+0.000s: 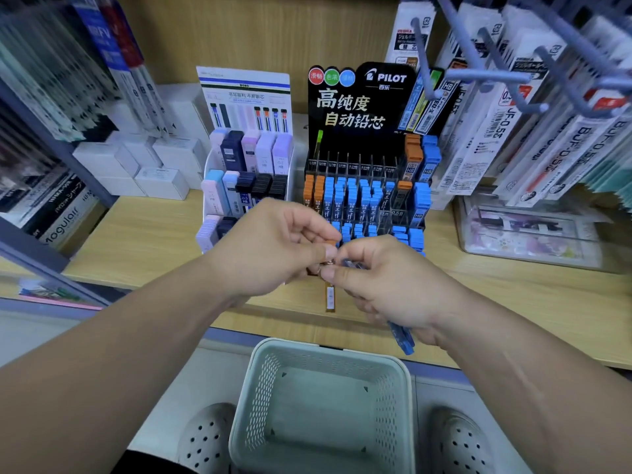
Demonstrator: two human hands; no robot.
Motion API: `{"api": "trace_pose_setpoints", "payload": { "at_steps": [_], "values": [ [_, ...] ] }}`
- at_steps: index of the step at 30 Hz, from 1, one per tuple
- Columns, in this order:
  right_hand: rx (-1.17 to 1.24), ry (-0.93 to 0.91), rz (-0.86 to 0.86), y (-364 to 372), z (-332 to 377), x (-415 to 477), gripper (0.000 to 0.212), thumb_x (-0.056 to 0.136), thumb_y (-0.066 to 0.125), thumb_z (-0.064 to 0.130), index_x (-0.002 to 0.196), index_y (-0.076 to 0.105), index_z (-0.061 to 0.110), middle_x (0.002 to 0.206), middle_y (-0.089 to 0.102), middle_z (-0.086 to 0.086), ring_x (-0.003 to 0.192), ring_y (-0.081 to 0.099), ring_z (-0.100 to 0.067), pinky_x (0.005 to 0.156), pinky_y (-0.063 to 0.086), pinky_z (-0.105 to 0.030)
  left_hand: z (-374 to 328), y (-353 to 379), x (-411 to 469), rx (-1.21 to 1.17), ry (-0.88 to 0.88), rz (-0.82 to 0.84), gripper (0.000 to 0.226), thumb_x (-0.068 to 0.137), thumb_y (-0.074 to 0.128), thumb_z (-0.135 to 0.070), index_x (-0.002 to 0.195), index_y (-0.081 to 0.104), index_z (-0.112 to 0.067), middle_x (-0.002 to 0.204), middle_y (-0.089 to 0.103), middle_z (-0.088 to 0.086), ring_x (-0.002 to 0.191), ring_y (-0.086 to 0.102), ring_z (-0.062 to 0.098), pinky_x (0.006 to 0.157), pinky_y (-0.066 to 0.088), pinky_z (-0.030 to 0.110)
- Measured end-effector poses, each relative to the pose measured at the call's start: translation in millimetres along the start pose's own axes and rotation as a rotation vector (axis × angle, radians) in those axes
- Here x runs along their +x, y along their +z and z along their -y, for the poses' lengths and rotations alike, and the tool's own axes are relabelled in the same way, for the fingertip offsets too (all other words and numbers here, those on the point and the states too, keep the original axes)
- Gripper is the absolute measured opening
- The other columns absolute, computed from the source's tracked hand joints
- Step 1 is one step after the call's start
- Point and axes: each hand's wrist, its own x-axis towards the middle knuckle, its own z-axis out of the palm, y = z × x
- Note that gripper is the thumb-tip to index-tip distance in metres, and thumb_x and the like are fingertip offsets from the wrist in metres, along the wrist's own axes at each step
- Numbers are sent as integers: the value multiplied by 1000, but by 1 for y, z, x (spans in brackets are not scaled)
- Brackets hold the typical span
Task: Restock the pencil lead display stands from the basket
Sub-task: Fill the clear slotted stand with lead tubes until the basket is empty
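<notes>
While both hands meet over the front edge of the wooden shelf [136,234], the left hand [273,248] curls its fingers and pinches the top of an orange lead case [330,297] between thumb and forefinger; the case hangs upright below the knuckles, its lower end over the shelf's front edge. The right hand [386,285] is just beside it, thumb tip touching the same case, its other fingers curled round a few blue lead cases [403,336], one of which pokes out under the wrist.

Behind the hands the black Pilot display stand [362,107] sits near the shelf's middle, its rows filled mostly with blue cases, with orange ones at the left and upper right; the hands cover the left part of its lowest row. Touching its left side is a white display stand [246,94] holding pastel and dark cases, its bottom tier partly hidden by the left hand. White boxes [164,165] are stacked at the back left, a clear plastic box [530,230] stands at the right, and packets of refills hang from grey hooks [513,80] above it.

The pale green basket [328,348] sits below the shelf's front edge, between two grey perforated shoes [205,439]
</notes>
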Motion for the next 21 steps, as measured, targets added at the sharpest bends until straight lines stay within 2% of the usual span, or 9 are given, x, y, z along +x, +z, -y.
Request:
{"api": "trace_pose_setpoints", "payload": {
  "at_steps": [1,3,10,14,16,18,21],
  "values": [
    [15,8,-10,-1,0,0,14,94,71,31,81,71,25,54,37,1,49,28,-17,51,22,-29,-1,-2,2,-7,0,-34,13,83,74,4,91,74,-5,73,69,21,60,61,19,62,52,37],
    [53,30,-35,-3,2,0,13,95,69,28,83,73,24,55,37,-1,49,27,-17,50,22,-29,-2,-10,5,-15,7,-121,13,82,74,5,89,74,-6,68,70,13,60,63,17,62,57,28],
    [84,63,-97,-17,3,-1,11,97,67,23,92,74,16,54,35,1,50,27,-17,45,25,-24,0,-36,14,96,54,-363,12,80,78,2,84,73,-8,65,68,5,55,61,10,57,51,17],
    [44,85,-76,-16,-1,-1,12,98,65,24,93,74,17,53,37,2,50,29,-16,46,25,-25,6,-27,16,174,81,-368,9,80,81,-5,84,73,-8,69,67,10,56,55,10,53,44,13],
    [52,90,-69,-15,-3,0,12,98,66,24,93,74,18,55,37,1,51,28,-17,47,24,-26,5,-25,19,169,81,-366,9,81,80,-6,83,73,-9,70,67,11,59,57,12,54,46,15],
    [45,89,-71,-16,-3,-1,12,98,65,24,92,75,19,55,37,1,50,27,-17,47,24,-26,1,-27,21,162,98,-379,9,81,80,-5,82,72,-9,71,68,10,61,58,14,58,49,18],
    [37,94,-80,-20,-3,-3,13,99,65,25,93,74,18,55,37,1,50,27,-16,47,24,-26,-6,-33,23,139,128,-432,12,82,79,-3,79,70,-11,65,64,2,53,53,6,52,44,14]
  ]
}}
